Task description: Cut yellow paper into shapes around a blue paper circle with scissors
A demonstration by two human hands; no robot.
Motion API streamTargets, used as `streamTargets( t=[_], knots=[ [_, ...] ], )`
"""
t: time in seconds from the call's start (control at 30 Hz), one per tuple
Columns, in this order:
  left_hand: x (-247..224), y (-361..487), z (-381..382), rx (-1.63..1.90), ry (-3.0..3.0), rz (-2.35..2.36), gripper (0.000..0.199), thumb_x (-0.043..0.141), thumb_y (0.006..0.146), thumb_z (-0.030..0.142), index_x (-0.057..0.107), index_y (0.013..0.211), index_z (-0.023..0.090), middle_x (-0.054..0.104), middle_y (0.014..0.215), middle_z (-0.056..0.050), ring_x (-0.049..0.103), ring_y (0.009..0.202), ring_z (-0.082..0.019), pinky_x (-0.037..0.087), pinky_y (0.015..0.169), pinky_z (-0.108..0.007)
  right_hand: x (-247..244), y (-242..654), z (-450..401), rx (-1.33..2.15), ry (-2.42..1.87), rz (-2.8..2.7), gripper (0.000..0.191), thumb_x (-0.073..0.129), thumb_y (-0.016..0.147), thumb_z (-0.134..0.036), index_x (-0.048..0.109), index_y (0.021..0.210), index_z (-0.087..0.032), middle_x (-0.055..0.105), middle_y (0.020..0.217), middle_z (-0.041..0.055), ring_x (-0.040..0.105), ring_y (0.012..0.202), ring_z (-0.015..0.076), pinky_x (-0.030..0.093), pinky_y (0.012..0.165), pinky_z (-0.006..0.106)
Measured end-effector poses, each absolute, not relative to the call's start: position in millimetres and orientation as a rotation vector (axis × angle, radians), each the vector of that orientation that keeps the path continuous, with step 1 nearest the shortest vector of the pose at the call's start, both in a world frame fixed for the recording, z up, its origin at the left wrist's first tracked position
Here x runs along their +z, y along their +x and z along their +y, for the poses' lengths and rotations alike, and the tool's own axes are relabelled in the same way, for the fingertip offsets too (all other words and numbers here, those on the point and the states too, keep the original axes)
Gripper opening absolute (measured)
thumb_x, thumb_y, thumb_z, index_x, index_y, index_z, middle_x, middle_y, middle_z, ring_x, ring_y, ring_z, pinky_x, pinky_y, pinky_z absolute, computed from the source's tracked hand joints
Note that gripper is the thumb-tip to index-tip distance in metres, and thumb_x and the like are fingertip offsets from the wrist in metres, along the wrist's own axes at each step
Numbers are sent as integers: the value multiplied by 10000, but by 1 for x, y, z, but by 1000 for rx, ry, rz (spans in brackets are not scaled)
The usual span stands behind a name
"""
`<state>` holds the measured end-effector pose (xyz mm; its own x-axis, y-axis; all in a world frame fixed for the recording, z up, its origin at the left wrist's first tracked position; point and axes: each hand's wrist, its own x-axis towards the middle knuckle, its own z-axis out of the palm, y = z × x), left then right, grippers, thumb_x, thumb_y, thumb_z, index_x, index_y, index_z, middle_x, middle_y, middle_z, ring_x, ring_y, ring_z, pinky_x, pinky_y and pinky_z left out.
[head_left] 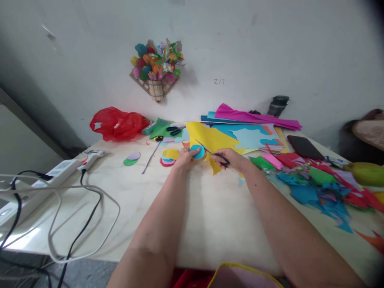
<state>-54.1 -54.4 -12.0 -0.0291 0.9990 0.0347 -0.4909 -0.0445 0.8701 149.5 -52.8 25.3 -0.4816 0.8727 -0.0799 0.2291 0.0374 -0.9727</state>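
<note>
My left hand (186, 157) is closed on a blue paper circle (197, 152), with its thumb on the circle's face. The circle lies against a yellow sheet (207, 135) with a cut, uneven lower edge. In my right hand (229, 157) is a pair of scissors (222, 160), the fingers through the dark handles. The metal blades point up and left, at the circle's right edge over the yellow sheet. Whether the blades are parted I cannot tell. Just left of my left hand is a small pile of coloured circles, a yellow circle (171, 154) on top.
A second pair of scissors (175, 130), a red plastic bag (117, 124) and coloured sheets (255, 117) lie at the back. Paper scraps (318, 192) and a dark phone (309, 147) are on the right. A power strip (51, 180), cables and a glue gun (91, 159) occupy the left.
</note>
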Motion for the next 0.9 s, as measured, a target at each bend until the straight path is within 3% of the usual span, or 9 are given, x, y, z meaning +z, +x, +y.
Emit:
streamTargets(
  t=[0.6, 0.9],
  knots=[
    [-18, -54, -49, 1470, 968, 824, 383, 996, 494, 347, 753, 717, 152, 759, 721, -90, 713, 700, -215, 577, 706, -321, 23, 147, -52, 1454, -1095, -1753, 391, 848, 728, -414, 558, 610, -180, 543, 508, -30, 431, 398, 69, 316, 399, 228],
    [-16, -57, -52, 1422, 928, 832, 408, 1003, 521, 334, 754, 763, 119, 746, 723, -85, 708, 706, -204, 586, 774, -341, 25, 149, -53, 1455, -1101, -1765, 367, 850, 708, -400, 572, 619, -177, 540, 494, -39, 424, 395, 64, 311, 398, 220]
  ],
)
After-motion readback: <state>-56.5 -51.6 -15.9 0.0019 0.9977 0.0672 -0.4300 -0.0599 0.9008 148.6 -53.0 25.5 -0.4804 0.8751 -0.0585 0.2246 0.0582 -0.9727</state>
